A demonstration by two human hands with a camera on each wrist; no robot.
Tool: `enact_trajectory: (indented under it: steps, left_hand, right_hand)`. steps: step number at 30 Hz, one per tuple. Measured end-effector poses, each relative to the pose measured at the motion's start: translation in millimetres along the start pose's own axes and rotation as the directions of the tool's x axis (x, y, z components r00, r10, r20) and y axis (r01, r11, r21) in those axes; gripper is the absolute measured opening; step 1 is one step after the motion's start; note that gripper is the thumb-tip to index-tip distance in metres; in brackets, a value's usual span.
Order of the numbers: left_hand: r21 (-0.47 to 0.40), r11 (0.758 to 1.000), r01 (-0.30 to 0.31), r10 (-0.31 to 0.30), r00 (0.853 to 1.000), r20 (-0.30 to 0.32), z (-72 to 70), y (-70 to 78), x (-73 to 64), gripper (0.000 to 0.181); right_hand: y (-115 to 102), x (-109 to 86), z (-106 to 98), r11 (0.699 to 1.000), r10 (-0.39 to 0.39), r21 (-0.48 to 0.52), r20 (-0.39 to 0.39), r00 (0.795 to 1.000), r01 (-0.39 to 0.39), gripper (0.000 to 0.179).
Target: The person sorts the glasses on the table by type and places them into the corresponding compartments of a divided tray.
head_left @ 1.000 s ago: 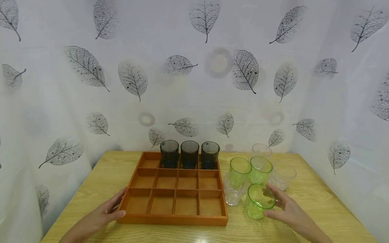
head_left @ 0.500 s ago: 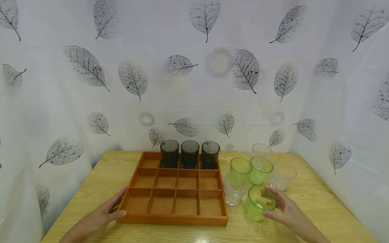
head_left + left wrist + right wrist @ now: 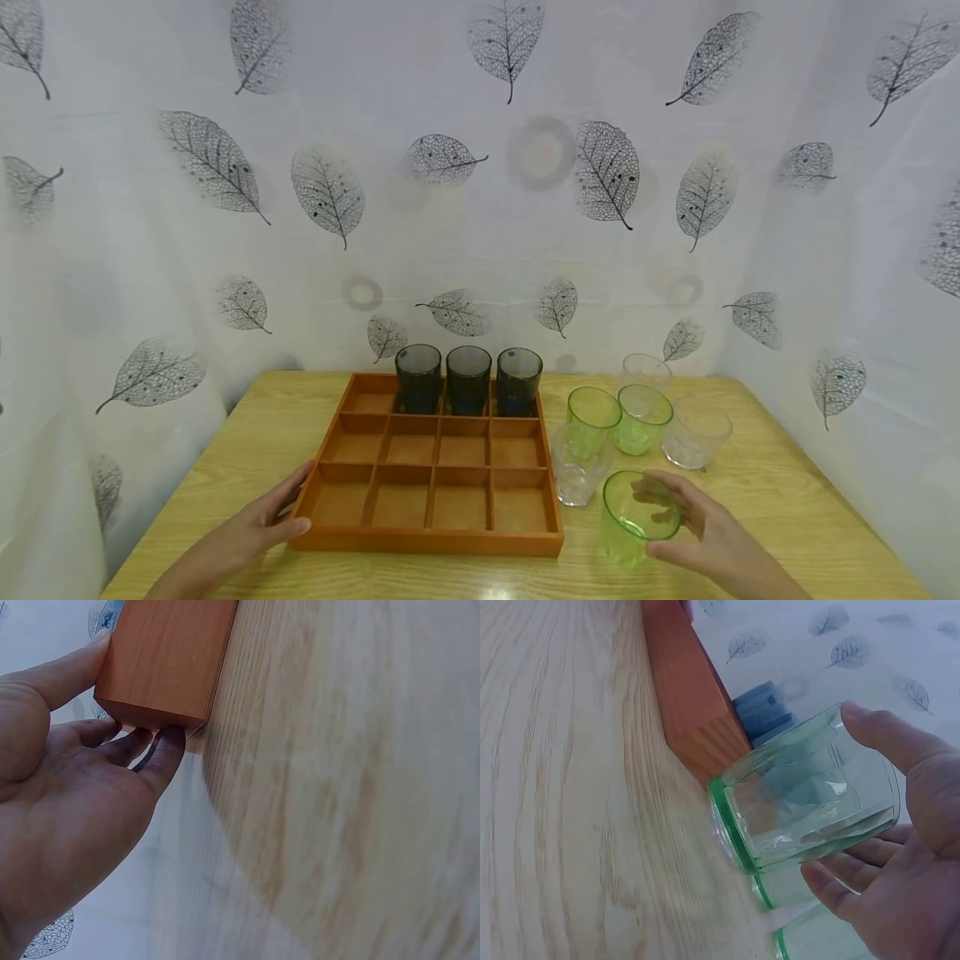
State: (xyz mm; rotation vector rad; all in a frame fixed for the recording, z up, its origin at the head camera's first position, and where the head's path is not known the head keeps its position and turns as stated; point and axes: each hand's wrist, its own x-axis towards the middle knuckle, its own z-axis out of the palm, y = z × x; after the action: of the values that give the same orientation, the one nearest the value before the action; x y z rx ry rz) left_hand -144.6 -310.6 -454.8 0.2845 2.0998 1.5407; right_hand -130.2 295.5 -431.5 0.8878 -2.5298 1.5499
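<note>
A wooden compartment tray (image 3: 423,543) lies on the table. My left hand (image 3: 258,521) grips its near left corner, thumb on top of the edge and fingers against the side, as the left wrist view shows (image 3: 82,772). To the right of the tray, my right hand (image 3: 708,533) holds a green glass (image 3: 626,533) between thumb and fingers. In the right wrist view that glass (image 3: 802,802) has its thick base towards the table and looks slightly raised. Three dark glasses (image 3: 468,383) stand in the tray's back row.
Two more green glasses (image 3: 641,425) stand right of the tray. Around them are several clear glasses (image 3: 693,437), one close to the tray's right side. A white curtain with leaf prints (image 3: 450,233) hangs behind the table (image 3: 780,467).
My right hand has shifted the green glass towards the table's front edge, away from the other glasses. The left hand and the tray have stayed where they were.
</note>
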Motion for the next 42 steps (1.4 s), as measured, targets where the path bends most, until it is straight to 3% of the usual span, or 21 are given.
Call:
enact_trajectory:
  steps: [4,10,19,31,42]
  left_hand:
    - [0.004,1.0,0.0,0.0,1.0,-0.007,0.5,0.0,0.0,0.078]
    - [0.01,1.0,0.003,-0.003,1.0,-0.015,1.5,1.2,-0.8,0.078]
    - [0.007,1.0,0.009,-0.009,1.0,-0.008,0.9,2.6,-0.3,0.078]
    - [0.024,1.0,-0.006,0.006,1.0,-0.004,0.6,1.3,0.6,0.077]
    - [0.007,1.0,-0.002,0.002,1.0,-0.005,1.1,1.6,0.3,0.078]
  right_hand:
    - [-10.5,2.5,2.7,1.0,-0.017,0.026,0.06,0.998,0.016,0.068]
    - [-28.6,7.0,6.7,0.998,0.03,0.055,0.097,0.995,-0.036,0.069]
    - [-44.7,24.8,20.7,0.997,0.026,0.07,0.09,0.996,-0.032,0.071]
    - [-54.0,53.9,47.8,0.983,0.113,0.133,0.089,0.99,-0.124,0.073]
    - [-54.8,84.6,67.5,0.973,0.202,0.097,0.096,0.975,-0.211,0.08]
